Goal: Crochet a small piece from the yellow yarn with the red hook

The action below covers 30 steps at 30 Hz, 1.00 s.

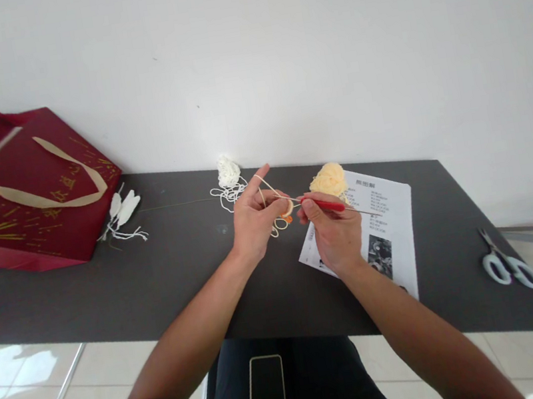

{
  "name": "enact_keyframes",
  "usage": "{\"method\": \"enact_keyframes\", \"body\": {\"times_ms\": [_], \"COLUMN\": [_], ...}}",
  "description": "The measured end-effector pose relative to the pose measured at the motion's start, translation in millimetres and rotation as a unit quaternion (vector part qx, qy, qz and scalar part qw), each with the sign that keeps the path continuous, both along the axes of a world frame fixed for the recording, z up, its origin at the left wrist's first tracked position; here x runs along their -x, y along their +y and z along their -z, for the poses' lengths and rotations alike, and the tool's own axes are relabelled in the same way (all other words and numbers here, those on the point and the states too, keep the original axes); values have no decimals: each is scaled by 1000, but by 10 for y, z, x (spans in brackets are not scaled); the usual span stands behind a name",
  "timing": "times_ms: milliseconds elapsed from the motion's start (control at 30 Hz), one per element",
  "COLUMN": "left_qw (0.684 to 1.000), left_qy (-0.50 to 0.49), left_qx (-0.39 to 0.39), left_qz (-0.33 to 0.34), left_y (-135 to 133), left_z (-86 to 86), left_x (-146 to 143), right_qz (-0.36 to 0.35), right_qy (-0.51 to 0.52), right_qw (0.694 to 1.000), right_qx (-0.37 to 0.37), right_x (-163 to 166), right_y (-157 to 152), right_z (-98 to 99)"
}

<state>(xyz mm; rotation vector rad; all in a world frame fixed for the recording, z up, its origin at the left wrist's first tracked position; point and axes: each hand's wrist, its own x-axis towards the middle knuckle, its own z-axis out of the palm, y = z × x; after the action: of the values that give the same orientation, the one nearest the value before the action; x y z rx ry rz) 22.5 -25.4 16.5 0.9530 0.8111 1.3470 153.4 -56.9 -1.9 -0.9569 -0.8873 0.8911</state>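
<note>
My left hand (254, 218) is raised over the dark table (167, 276), index finger stretched up with cream yarn (269, 189) looped round it, thumb and other fingers pinching a small cream and orange crochet piece (287, 210). My right hand (332, 233) grips a red-handled crochet hook (331, 205), its tip at the crochet piece. A ball of pale yellow yarn (329, 181) lies just behind my right hand, on a printed paper sheet (386, 221).
A red gift bag (17, 192) with a beige handle lies at the table's left. White knitted bits (124, 212) and a small white yarn tangle (228, 177) sit near the wall. Scissors (506, 262) lie at the right edge. A phone (266, 387) rests on my lap.
</note>
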Motion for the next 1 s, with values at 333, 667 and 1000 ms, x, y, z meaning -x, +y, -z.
{"method": "enact_keyframes", "body": {"times_ms": [333, 667, 1000], "left_qw": [996, 995, 984], "left_qy": [-76, -56, -124], "left_qx": [43, 87, 124], "left_qz": [-9, -4, 20], "left_y": [8, -14, 11], "left_z": [31, 53, -16], "left_x": [-21, -55, -17], "right_qz": [-8, 35, -14], "right_qy": [-10, -240, -108], "right_qw": [1000, 967, 993], "right_qx": [11, -81, -33], "right_x": [17, -47, -21], "right_y": [-24, -81, -4], "right_z": [1, 46, 89]}}
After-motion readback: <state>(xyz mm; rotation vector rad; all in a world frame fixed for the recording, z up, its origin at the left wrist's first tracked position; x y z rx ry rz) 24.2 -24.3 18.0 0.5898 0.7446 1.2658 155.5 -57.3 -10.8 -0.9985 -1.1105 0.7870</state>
